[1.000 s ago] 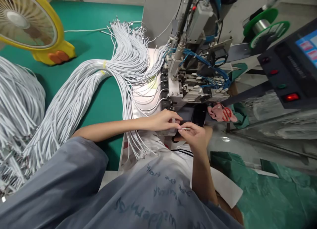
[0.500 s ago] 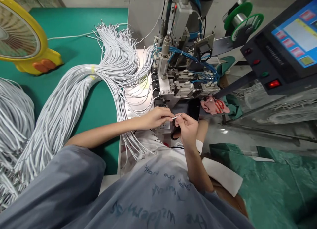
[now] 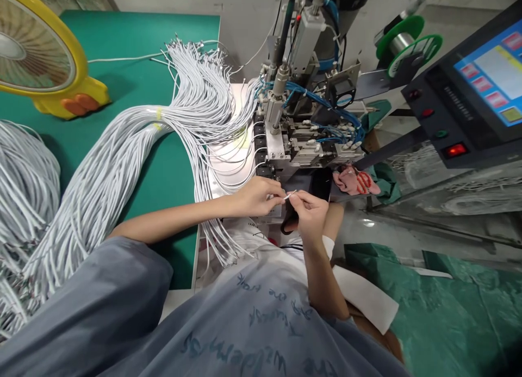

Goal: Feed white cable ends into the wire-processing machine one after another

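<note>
Between my two hands runs the end of a thin white cable (image 3: 289, 196). My left hand (image 3: 261, 196) pinches it from the left, and the fingertips of my right hand (image 3: 309, 205) are closed on its tip. The tip itself is too small to make out in detail. Just beyond my hands stands a machine (image 3: 275, 132) with metal cylinders and blue air tubes. Several white cables lie in a row along its dark slotted edge (image 3: 261, 143). A large bundle of white cables (image 3: 118, 154), tied with yellow tape, spreads across the green table to my left.
A yellow fan (image 3: 77, 88) stands on the green table (image 3: 134, 31) at far left. To the right are a control screen (image 3: 489, 83) on an arm, a green wire spool (image 3: 403, 42) and a pink cloth (image 3: 353, 180). Green sheeting (image 3: 448, 301) lies at lower right.
The view has shifted slightly, so the background sits a little further right. Both hands stay together at the cable end, with only small finger movement.
</note>
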Demonstrator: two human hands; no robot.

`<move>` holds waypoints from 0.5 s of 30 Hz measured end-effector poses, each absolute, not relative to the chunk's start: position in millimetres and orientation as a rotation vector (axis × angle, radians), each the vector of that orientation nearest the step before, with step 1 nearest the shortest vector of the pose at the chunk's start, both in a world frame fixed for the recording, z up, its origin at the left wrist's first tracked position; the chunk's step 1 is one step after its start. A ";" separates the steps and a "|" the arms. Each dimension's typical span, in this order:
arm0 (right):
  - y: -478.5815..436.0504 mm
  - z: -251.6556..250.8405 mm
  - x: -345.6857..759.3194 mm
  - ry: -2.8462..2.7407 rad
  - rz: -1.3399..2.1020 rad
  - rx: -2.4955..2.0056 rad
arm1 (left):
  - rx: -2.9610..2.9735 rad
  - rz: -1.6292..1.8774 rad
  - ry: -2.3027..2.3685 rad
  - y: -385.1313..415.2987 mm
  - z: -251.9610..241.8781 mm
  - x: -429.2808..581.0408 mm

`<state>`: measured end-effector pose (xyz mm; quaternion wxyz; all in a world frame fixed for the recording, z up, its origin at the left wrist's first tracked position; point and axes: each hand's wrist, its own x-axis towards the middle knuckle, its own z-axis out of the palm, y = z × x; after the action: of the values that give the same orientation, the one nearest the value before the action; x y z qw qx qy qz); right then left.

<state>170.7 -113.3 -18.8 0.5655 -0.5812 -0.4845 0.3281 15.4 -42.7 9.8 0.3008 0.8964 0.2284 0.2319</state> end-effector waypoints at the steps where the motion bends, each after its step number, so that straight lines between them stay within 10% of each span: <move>1: -113.3 -19.6 169.3 -1.125 0.742 -1.367 | 2.356 0.621 0.613 -43.1 10.6 15.4; 15: -115.5 -13.1 165.3 -1.171 0.689 -1.380 | 2.473 0.722 0.573 -44.1 5.9 15.6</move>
<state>165.3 -115.5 -13.1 0.5667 -0.5871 -0.4984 0.2930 15.6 -44.1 5.9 0.2488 0.9075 0.2104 0.2650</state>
